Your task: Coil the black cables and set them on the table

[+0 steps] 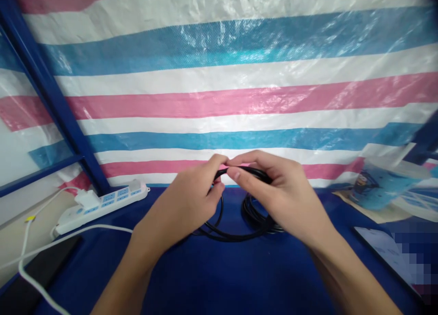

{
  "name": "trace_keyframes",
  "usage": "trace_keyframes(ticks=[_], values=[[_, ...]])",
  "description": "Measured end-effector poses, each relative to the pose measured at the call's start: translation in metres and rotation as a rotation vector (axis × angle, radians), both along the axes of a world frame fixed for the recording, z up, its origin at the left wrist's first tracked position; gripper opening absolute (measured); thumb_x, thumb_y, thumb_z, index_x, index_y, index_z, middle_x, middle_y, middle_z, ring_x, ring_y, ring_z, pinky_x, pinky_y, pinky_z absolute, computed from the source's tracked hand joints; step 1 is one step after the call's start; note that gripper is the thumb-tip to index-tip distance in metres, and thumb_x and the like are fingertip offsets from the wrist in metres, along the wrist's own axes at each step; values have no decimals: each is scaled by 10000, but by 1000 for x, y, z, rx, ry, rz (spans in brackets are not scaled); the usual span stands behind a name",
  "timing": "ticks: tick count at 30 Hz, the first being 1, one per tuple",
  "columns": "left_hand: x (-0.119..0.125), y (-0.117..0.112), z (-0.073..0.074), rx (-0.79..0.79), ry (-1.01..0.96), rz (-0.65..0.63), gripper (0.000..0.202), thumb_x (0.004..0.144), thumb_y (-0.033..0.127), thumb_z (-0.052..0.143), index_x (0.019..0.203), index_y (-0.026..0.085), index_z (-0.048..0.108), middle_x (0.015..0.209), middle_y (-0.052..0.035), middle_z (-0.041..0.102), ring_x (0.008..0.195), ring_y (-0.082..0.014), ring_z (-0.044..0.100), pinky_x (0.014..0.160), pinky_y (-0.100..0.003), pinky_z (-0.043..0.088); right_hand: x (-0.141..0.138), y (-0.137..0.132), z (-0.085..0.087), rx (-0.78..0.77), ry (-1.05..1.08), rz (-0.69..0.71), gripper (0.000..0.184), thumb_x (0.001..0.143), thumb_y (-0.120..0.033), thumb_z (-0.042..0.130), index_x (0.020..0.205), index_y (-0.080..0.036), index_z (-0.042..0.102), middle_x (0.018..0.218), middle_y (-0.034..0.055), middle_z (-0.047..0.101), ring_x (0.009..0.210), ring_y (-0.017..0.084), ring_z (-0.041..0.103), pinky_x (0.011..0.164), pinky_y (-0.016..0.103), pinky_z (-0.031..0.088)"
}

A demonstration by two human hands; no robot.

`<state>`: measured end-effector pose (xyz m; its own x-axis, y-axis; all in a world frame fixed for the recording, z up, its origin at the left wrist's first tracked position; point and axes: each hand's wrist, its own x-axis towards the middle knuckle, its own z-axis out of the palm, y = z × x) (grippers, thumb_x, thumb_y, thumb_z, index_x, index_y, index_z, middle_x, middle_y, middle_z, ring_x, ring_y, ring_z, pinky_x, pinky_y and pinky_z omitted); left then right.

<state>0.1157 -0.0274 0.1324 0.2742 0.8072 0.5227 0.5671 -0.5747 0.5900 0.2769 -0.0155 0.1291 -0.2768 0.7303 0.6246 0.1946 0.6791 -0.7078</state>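
Observation:
A black cable (pixel 236 237) hangs in loops below my two hands, just over the blue tabletop (pixel 219 278). My left hand (pixel 196 191) is closed on one stretch of it, thumb and fingers pinched together. With thumb and forefinger, my right hand (pixel 277 182) grips the cable close to the left fingertips, and more coils run into its palm. The fingertips of both hands nearly meet. A bundle of coils (pixel 251 212) shows under the right hand, partly hidden by it. The cable's ends cannot be made out.
At the left stand a white power strip (pixel 116 201) with a plugged-in charger (pixel 87 198) and a white cord (pixel 82 233). A dark flat object (pixel 44 269) lies nearby. On the right are a blue cup (pixel 383 182) and a phone-like slab (pixel 383 251). Striped sheeting (pixel 219 105) hangs behind.

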Motion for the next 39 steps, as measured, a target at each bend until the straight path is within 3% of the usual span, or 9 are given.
trace_keyframes(ticks=[4, 8, 10, 16, 19, 22, 25, 31, 39], values=[[5, 1, -4, -143, -131, -62, 166, 860, 174, 450, 900, 241, 597, 642, 21, 569, 520, -113, 490, 449, -192, 306, 4, 2, -1, 147, -383, -77, 197, 915, -285, 510, 992, -189, 664, 791, 8, 680, 635, 126, 582, 558, 251, 382], [-1, -1, 2, -389, -339, -159, 206, 800, 246, 573, 1005, 265, 581, 437, 93, 422, 326, -71, 357, 327, -170, 254, 8, -4, 3, 205, -438, -8, 179, 928, -266, 504, 1029, -200, 637, 817, -10, 653, 657, 101, 559, 586, 228, 391], [-2, -3, 7, -415, -473, -206, 200, 778, 227, 596, 977, 252, 592, 373, 109, 369, 277, -63, 310, 311, -172, 266, 8, -6, 4, 169, -346, 32, 186, 924, -285, 518, 1078, -236, 610, 747, -35, 618, 577, 77, 526, 536, 208, 390], [7, -7, 9, -84, -1021, -236, 152, 746, 162, 625, 874, 236, 591, 349, 133, 224, 264, -43, 263, 346, -169, 341, -8, -6, -7, 2, 345, 112, 188, 948, -397, 435, 976, -248, 546, 563, -67, 412, 384, 55, 372, 360, 188, 331], [8, -8, 7, -209, -890, -216, 106, 776, 191, 634, 863, 234, 593, 372, 124, 254, 291, -40, 302, 368, -166, 357, -9, -4, -8, -10, 440, 120, 242, 949, -402, 430, 817, -223, 525, 539, -68, 311, 394, 49, 291, 349, 183, 262], [5, -11, 8, -514, -637, -303, 61, 797, 246, 636, 796, 199, 597, 418, 108, 301, 314, -13, 255, 336, -136, 264, 0, -2, -3, -76, 215, 200, 339, 944, -337, 458, 644, -180, 465, 534, -58, 281, 414, 42, 236, 349, 183, 209], [4, -14, 12, -676, -650, -393, 86, 775, 204, 646, 741, 169, 575, 459, 97, 310, 356, 3, 178, 333, -124, 140, 8, -2, 2, -143, 114, 227, 395, 939, -274, 462, 563, -161, 418, 531, -44, 317, 433, 43, 266, 358, 186, 199], [-2, -11, 20, -535, -1129, -409, 331, 834, 254, 518, 529, 183, 410, 406, 98, 81, 325, -40, 51, 300, -191, 109, 1, -3, 2, -403, 392, 555, 277, 948, -408, 420, 988, -220, 620, 530, -52, 441, 402, 65, 356, 423, 209, 342], [3, 3, 14, -497, -1594, -257, 476, 917, 362, 401, 515, 197, 207, 428, 67, 49, 306, -70, 87, 267, -199, 157, -29, -5, -23, -446, 597, 912, 519, 808, -628, 515, 1160, -252, 584, 755, 23, 613, 850, 207, 605, 856, 358, 456]])
